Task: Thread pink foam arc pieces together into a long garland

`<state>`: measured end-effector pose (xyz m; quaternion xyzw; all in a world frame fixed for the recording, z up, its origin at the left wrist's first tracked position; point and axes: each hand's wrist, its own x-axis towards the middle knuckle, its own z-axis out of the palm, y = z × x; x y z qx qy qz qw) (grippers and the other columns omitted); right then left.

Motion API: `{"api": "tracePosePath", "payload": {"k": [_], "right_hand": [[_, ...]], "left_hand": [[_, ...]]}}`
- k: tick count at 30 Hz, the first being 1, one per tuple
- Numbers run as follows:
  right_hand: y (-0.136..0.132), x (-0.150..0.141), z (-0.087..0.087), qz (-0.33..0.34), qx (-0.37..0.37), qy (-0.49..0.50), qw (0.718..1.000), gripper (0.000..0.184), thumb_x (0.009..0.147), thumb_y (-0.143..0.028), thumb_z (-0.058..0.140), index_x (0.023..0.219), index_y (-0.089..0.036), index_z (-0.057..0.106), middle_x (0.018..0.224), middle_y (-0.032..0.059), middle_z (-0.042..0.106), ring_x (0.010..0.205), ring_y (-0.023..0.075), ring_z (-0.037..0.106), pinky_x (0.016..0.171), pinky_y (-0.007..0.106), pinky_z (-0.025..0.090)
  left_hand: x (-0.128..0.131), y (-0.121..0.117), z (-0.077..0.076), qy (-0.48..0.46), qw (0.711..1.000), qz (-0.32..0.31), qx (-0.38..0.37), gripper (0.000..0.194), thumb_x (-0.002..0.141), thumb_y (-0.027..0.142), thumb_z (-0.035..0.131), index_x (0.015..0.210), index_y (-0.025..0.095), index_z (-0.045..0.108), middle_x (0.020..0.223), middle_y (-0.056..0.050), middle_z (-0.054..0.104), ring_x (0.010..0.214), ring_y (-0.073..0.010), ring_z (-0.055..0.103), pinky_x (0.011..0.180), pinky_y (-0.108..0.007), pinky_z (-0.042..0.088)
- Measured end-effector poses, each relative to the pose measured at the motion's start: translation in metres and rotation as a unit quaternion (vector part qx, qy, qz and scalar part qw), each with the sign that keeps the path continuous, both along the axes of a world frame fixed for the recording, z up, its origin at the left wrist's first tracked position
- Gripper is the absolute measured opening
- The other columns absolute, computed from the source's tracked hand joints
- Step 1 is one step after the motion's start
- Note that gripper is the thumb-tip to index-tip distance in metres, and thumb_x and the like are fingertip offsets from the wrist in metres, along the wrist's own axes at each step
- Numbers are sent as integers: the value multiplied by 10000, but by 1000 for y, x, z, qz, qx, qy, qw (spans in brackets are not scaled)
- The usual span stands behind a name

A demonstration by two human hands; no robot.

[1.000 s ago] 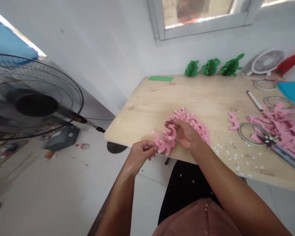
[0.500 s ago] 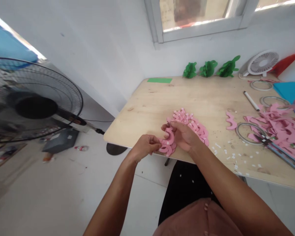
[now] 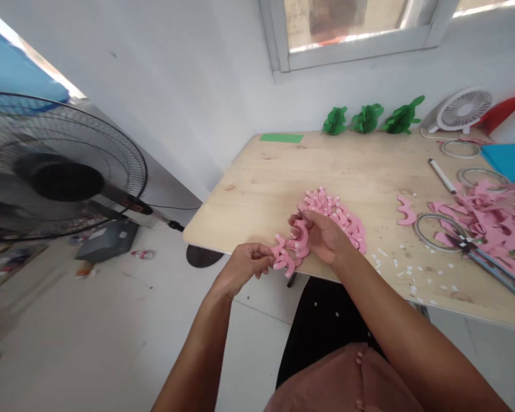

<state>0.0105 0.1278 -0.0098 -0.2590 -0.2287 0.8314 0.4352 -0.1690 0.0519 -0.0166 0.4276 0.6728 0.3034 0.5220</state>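
Note:
My left hand (image 3: 249,263) pinches a curved pink paper cutout (image 3: 284,258) at its left end, over the table's front edge. My right hand (image 3: 320,232) is closed on another arched pink paper cutout (image 3: 301,236), held just to the right of the first. The two cutouts lie close together, and I cannot tell whether they are joined. Behind and beside my right hand spreads a cluster of similar pink cutouts (image 3: 347,223) with small white patches on them. A lone wavy pink cutout (image 3: 405,211) lies farther right on the table.
Scissors (image 3: 495,269) and tape rolls (image 3: 418,232) lie right, by a heap of pink paper scraps (image 3: 498,223). White bits (image 3: 412,274) dot the tabletop. A marker (image 3: 442,175), green paper shapes (image 3: 367,119) and a small fan (image 3: 464,110) stand farther back. A large fan (image 3: 60,177) is left.
My left hand has moved slightly left and down, drawing its pink cutout away from the one in my right hand. My right hand stays nearly in place. The view has shifted a little.

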Motion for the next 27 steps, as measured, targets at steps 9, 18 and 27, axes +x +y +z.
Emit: {"api": "tracePosePath", "payload": {"k": [9,18,27], "right_hand": [[-5,-9,-2,84,-12,4,996,113,704,-261,680,663,-178,613,777,28,654,599,135,530,566,293,401],[-3,-8,-13,78,-13,12,997,101,718,-251,660,683,-176,603,771,26,646,589,125,527,597,293,418],[-4,-9,-13,75,-8,21,997,85,719,-241,656,725,-171,608,767,24,644,587,128,539,595,298,441]], "left_hand": [[14,11,8,33,999,-39,11,54,634,184,631,604,156,597,466,23,569,373,-58,422,390,-178,299],[15,-16,-11,-49,995,66,47,80,618,210,663,651,145,630,626,-32,663,470,-87,503,429,-199,356],[32,-33,-25,-117,968,198,103,131,584,211,712,631,126,623,611,-38,660,473,-86,498,443,-204,355]]}}
